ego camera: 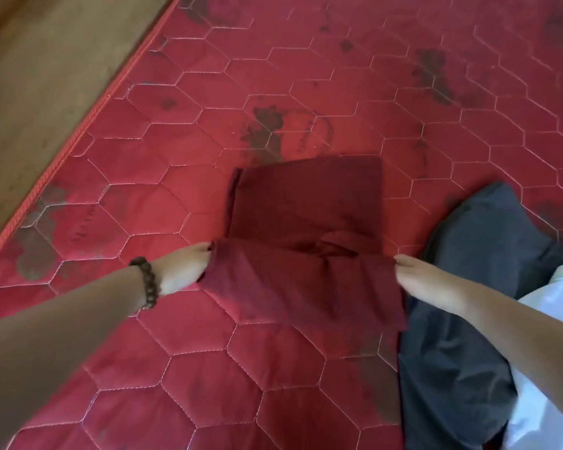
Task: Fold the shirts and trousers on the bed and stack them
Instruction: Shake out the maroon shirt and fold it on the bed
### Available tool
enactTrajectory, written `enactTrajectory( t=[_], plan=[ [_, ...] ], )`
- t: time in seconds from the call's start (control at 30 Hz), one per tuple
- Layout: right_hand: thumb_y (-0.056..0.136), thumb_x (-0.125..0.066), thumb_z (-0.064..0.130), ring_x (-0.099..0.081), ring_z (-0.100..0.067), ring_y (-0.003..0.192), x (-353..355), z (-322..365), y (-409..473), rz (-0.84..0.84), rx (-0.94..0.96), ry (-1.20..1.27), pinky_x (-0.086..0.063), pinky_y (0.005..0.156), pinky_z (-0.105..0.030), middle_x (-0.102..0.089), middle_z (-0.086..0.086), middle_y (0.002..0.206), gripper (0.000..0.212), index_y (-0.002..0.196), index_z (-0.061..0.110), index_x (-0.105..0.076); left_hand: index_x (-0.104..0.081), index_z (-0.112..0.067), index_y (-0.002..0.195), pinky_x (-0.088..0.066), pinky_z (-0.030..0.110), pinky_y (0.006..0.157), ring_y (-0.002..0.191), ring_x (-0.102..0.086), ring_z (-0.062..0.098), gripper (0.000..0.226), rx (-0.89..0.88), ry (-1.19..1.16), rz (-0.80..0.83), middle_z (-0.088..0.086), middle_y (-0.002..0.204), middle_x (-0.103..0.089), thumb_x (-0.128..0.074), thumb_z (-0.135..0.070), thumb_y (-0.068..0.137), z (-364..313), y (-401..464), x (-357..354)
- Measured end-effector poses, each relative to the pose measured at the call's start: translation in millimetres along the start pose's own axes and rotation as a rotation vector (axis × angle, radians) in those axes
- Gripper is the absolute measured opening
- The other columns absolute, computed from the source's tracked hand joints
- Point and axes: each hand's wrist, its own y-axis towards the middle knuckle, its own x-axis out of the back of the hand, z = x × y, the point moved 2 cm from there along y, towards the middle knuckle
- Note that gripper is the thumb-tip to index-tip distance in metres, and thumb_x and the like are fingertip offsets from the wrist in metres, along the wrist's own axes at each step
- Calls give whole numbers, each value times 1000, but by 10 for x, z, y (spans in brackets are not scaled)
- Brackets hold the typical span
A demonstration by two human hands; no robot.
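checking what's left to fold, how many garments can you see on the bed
3: a maroon garment held mid-bed by both hands, a dark grey garment to its right, a white garment at the right edge. Others may lie outside the frame.

Both bare forearms reach forward over the bed. The left hand (184,269) — a beaded bracelet (146,282) on its wrist — pinches cloth with curled fingers; the right hand (428,280) does the same, knuckles up.
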Motion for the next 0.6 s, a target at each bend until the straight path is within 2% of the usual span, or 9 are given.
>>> enactTrajectory(
  t=[0.03,0.07,0.1,0.13,0.23,0.33,0.43,0.5,0.6],
  plan=[
    [100,-42,10,-70,-11,84,85,15,77,-70,-61,232,-53,75,-22,-74,0,89,32,95,15,-74,-72,-16,97,-50,51,93,97,-67,29,30,36,-100,-38,14,102,-70,-53,-36,86,-127,54,29],
    [101,-41,13,-71,-14,81,159,9,155,-114,-121,396,-54,77,-31,-75,-3,89,33,94,15,-74,-75,-16,79,-52,46,85,76,-70,23,33,54,-172,-26,10,78,-71,-48,-28,93,-262,107,22],
    [101,-43,23,-72,-18,89,211,8,224,-149,-192,497,-54,81,-39,-74,-6,100,28,104,17,-71,-72,-16,69,-52,41,79,59,-66,17,43,98,-193,-13,4,61,-66,-42,-24,98,-359,173,7],
    [100,-46,34,-70,-23,98,232,2,286,-178,-271,533,-53,86,-44,-71,-7,111,29,114,18,-65,-69,-16,70,-51,39,77,51,-62,14,42,143,-214,-10,0,55,-63,-41,-25,100,-453,220,-36],
    [91,-56,52,-67,-25,104,265,-117,419,-293,-382,427,-52,90,-45,-67,-4,121,50,125,15,-57,-68,-10,94,-56,39,79,71,-67,19,26,201,-301,-23,6,81,-72,-57,-33,94,-508,328,-144],
    [90,-59,50,-66,-15,101,258,-70,439,-381,-197,287,-51,82,-31,-69,4,114,41,118,20,-62,-67,-11,105,-58,45,79,89,-71,25,31,161,-343,-135,8,100,-74,-68,-36,87,-442,390,-210],
    [90,-63,43,-67,-17,101,259,-7,508,-471,-77,330,-53,93,-41,-70,2,111,35,117,21,-63,-70,-17,99,-55,51,87,91,-71,29,51,21,-306,-315,7,95,-75,-77,-54,65,-468,425,-198],
    [92,-62,35,-66,-19,101,278,48,577,-543,-43,295,-53,94,-43,-70,2,110,28,116,20,-64,-71,-21,86,-55,53,85,87,-70,30,46,-31,-257,-440,8,89,-75,-69,-58,59,-431,517,-121],
    [95,-59,21,-65,-12,94,332,165,677,-679,107,127,-52,83,-24,-69,9,99,15,108,19,-66,-71,-24,81,-54,56,84,85,-68,33,26,-90,-306,-556,14,91,-72,-65,-45,68,-478,504,-79]
  ],
)
